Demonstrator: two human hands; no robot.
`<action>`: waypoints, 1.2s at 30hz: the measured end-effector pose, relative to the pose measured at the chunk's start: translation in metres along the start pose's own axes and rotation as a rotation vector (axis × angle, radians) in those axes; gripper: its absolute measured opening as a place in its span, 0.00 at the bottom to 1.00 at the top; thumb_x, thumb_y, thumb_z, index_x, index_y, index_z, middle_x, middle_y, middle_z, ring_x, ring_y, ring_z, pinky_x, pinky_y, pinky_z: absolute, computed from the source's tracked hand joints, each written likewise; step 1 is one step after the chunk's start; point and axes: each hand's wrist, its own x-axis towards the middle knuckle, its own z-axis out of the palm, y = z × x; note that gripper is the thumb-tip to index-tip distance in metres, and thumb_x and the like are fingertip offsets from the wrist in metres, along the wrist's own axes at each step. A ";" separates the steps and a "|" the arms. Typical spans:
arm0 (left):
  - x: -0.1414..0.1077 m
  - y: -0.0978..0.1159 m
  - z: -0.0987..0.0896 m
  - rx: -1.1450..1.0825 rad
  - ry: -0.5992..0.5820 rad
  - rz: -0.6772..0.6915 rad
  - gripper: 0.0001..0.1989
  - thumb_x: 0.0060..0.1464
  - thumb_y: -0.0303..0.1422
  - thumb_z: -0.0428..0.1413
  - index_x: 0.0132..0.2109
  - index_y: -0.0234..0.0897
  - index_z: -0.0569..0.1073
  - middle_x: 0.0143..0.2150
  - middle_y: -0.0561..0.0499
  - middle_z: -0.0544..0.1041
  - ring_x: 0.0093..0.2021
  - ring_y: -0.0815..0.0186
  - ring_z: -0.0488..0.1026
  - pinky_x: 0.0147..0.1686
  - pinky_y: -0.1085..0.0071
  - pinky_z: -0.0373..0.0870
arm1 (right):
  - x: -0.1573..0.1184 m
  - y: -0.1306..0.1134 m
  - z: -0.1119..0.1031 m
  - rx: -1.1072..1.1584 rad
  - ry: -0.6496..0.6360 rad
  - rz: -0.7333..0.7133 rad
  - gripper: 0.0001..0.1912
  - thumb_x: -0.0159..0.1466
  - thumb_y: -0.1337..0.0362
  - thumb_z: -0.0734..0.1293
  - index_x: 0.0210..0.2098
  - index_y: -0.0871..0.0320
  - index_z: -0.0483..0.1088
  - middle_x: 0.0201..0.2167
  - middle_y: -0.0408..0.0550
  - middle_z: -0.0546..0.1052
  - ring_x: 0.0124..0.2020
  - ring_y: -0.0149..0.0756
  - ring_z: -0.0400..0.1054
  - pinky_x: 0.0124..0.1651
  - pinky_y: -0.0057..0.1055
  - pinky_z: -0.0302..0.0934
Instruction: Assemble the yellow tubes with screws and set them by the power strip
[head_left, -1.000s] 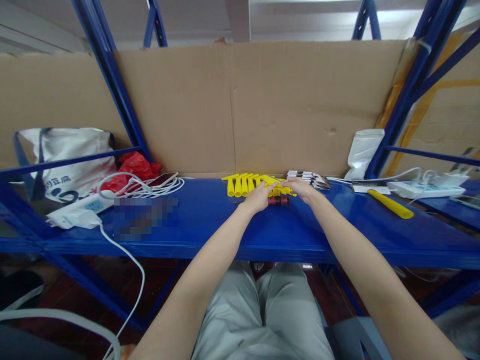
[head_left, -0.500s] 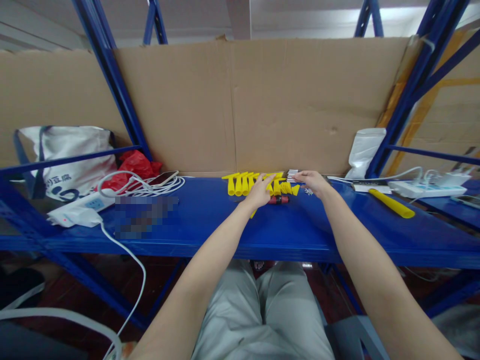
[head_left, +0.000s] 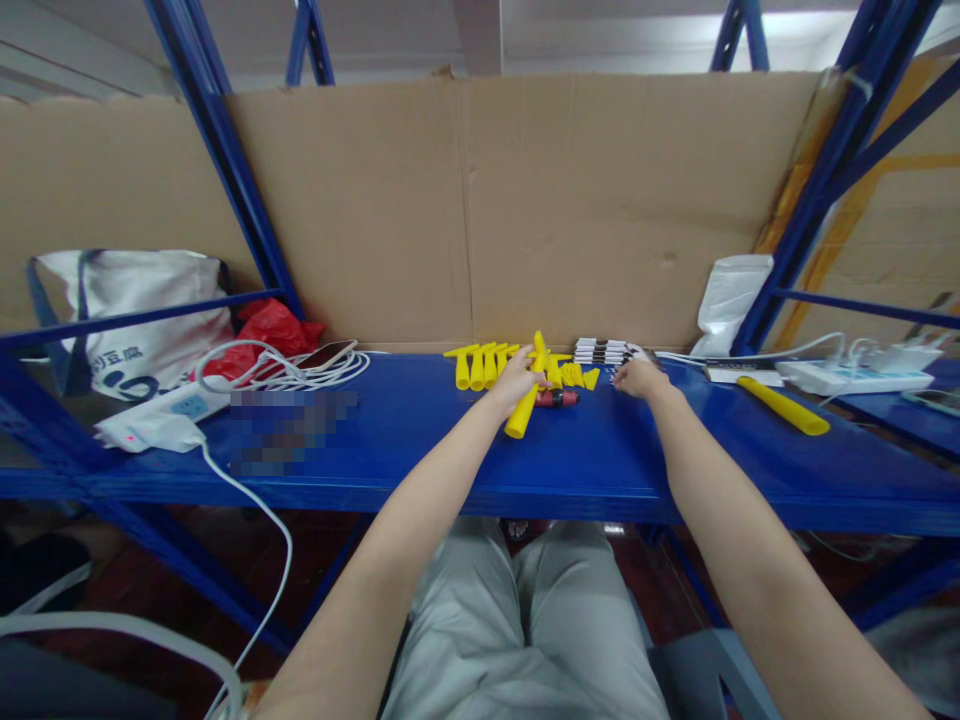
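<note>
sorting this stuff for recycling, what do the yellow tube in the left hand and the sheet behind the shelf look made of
Yellow tube: probably smooth plastic, given its even colour and slight sheen.
Sheet: likely matte corrugated cardboard, brown with a crease.

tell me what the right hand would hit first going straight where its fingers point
The right hand would probably meet the small shiny bits by its fingertips first, with small yellow pieces beyond; depth is hard to judge.
</note>
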 end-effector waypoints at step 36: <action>0.002 0.000 -0.002 -0.166 -0.072 -0.099 0.35 0.49 0.18 0.51 0.63 0.42 0.55 0.57 0.40 0.67 0.32 0.69 0.76 0.18 0.80 0.65 | -0.013 -0.024 0.001 -0.169 -0.050 -0.097 0.16 0.60 0.65 0.60 0.43 0.58 0.76 0.45 0.55 0.76 0.48 0.45 0.69 0.47 0.35 0.62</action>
